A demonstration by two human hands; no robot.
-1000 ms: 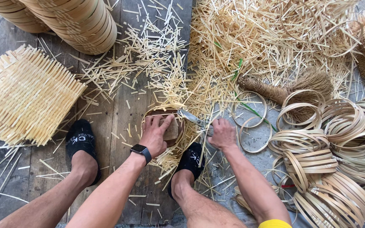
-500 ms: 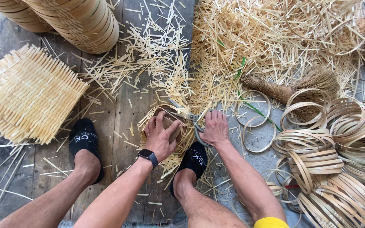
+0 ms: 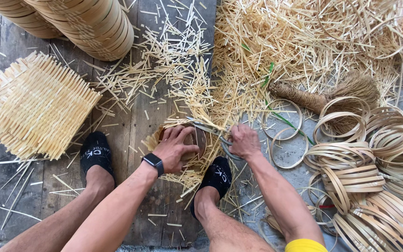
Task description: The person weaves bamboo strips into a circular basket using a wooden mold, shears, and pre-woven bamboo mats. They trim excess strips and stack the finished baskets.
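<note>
Since half a second ago your right hand (image 3: 243, 141) has closed around the handles of the scissors (image 3: 211, 128), whose blades now lie over the small woven bamboo piece (image 3: 190, 140). Your left hand (image 3: 176, 147) stays pressed flat on that piece, fingers spread, pinning it to the plank floor (image 3: 136, 126) between your two black slippers (image 3: 96, 151). One woven mat (image 3: 31, 105) lies at left, two stacks of hoops (image 3: 89, 25) stand above it, one fibre brush (image 3: 325, 95) lies at right — the loose bamboo rings (image 3: 374, 158) are perhaps too many to count. Offcut slivers (image 3: 276, 42) litter the boards.
</note>
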